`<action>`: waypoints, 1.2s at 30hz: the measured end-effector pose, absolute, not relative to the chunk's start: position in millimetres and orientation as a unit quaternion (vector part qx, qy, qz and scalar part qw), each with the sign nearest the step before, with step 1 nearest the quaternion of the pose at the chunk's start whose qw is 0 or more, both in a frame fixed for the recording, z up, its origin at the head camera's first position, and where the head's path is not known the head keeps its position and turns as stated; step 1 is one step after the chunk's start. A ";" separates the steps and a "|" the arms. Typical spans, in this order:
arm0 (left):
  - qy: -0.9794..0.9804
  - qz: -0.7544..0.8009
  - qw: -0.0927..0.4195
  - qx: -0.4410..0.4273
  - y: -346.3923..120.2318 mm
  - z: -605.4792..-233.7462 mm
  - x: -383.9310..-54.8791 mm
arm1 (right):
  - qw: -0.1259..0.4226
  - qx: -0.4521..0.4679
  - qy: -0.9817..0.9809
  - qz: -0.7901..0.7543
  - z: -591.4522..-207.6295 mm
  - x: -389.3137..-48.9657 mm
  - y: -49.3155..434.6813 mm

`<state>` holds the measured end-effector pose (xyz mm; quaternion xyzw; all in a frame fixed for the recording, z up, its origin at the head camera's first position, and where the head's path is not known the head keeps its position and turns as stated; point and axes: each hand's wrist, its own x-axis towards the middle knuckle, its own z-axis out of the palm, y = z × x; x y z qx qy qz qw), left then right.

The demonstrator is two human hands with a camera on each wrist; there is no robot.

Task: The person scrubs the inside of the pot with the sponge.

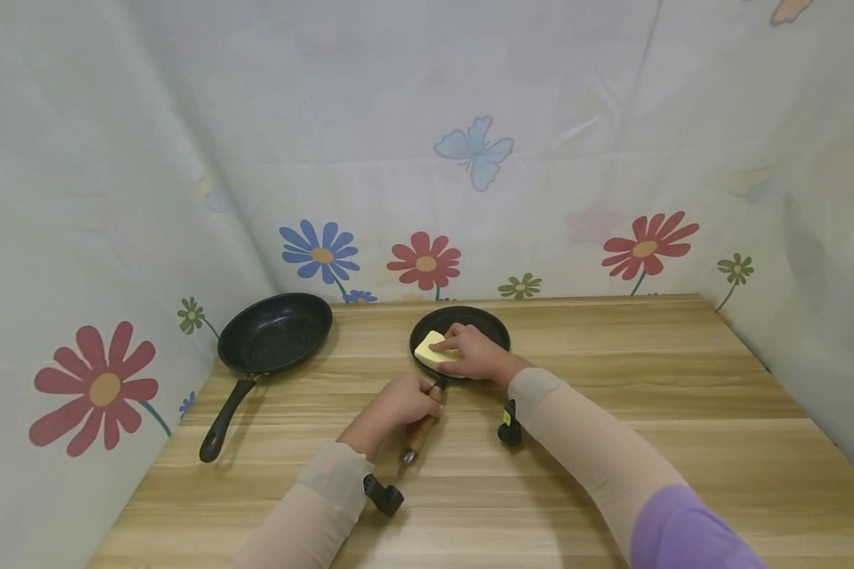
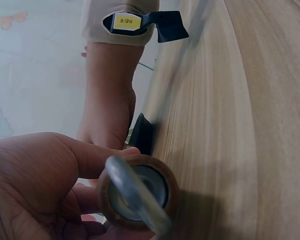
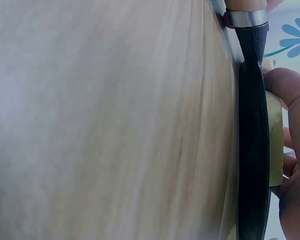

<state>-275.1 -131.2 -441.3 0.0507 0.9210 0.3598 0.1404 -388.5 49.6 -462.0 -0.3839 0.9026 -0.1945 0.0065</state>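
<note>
A small black frying pan [image 1: 494,322] with a wooden handle [image 1: 420,435] sits on the table, handle toward me. My left hand [image 1: 403,401] grips that handle near the pan; the left wrist view shows the handle's round end and metal hanging loop [image 2: 137,195] close up. Inside the pan is a pale yellow sponge [image 1: 430,348], pinched between the thumb and fingers of my right hand [image 1: 473,352]. In the right wrist view the sponge [image 3: 275,140] shows just above the rim of the pan [image 3: 253,150], with the right hand's fingers on it.
A larger black frying pan [image 1: 273,336] stands at the back left, its black handle [image 1: 226,419] pointing toward me. The wood-grain table [image 1: 648,442] meets a flower-printed cloth backdrop [image 1: 527,197] behind and at both sides.
</note>
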 end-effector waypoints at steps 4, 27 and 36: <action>0.921 0.360 0.141 0.047 -130.6 -442.0 -275.3 | 0.010 -0.387 0.902 -0.191 -460.7 -388.4 50.6; 0.925 0.358 0.123 0.039 -128.0 -440.2 -271.6 | 0.007 -0.424 0.889 -0.171 -455.2 -388.1 57.2; 0.928 0.354 0.113 0.034 -126.1 -443.0 -270.7 | 0.023 -0.445 0.882 -0.155 -453.5 -391.3 64.1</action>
